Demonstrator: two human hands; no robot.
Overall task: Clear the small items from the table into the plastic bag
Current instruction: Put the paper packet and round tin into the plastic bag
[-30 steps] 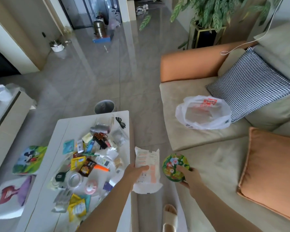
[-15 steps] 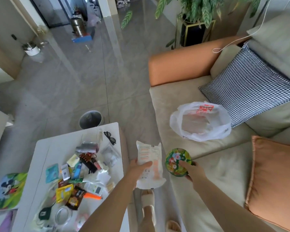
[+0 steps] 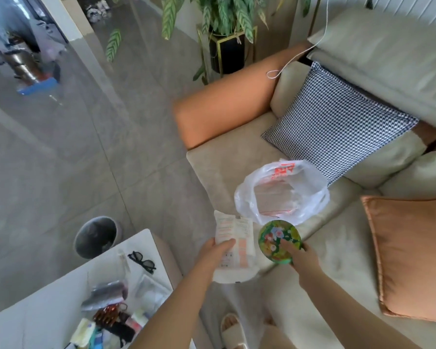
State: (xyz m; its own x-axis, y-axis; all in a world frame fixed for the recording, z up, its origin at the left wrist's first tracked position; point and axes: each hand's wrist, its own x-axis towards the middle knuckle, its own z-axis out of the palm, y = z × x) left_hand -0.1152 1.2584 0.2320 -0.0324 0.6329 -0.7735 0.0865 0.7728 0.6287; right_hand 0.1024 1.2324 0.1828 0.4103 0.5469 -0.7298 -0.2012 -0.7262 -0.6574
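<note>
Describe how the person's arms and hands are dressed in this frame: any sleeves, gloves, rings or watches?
Both forearms are bare up to the frame's lower edge, with no sleeve in view. The left hand and right hand wear no gloves, and no ring, watch or bracelet is visible on either wrist.

Even, soft daylight; scene was bright, no hard shadows. Glossy floor (image 3: 116,152) showed pale streaky reflections at upper left. Wide-angle distortion bent lines toward the edges. Mild motion blur throughout; print on the bag (image 3: 282,190) and the table (image 3: 35,316) clutter was unreadable. Plant (image 3: 212,13) leaves were soft, slightly smeared
</note>
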